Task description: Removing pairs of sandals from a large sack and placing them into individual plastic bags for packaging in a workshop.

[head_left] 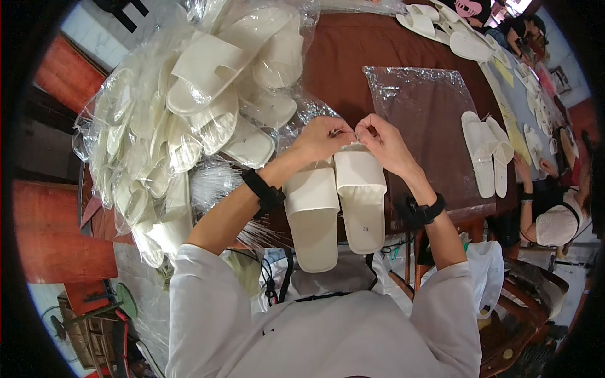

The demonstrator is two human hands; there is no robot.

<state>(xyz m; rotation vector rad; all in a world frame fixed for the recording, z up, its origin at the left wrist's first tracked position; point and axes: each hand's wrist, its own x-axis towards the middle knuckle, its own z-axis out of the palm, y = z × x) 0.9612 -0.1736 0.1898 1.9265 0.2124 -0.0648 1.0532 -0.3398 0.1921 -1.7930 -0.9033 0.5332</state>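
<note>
A pair of white open-toe slippers lies side by side before me, toes away: the left slipper (pixel 312 220) sits slightly nearer than the right slipper (pixel 360 208). At their toe ends, my left hand (pixel 322 137) pinches what looks like a thin clear strand. Close beside it, my right hand (pixel 381 142) has thumb and fingers pressed together; what they hold is too small to make out. Left of the slippers, partly behind my left forearm, is a bundle of thin clear plastic strands (pixel 217 183).
A big heap of bagged white slippers (pixel 164 126) covers the table's left side. Flat clear plastic bags (pixel 422 120) lie at right, with another slipper pair (pixel 484 151) on their edge. More slippers (pixel 441 25) line the far right, where other people (pixel 558 220) sit.
</note>
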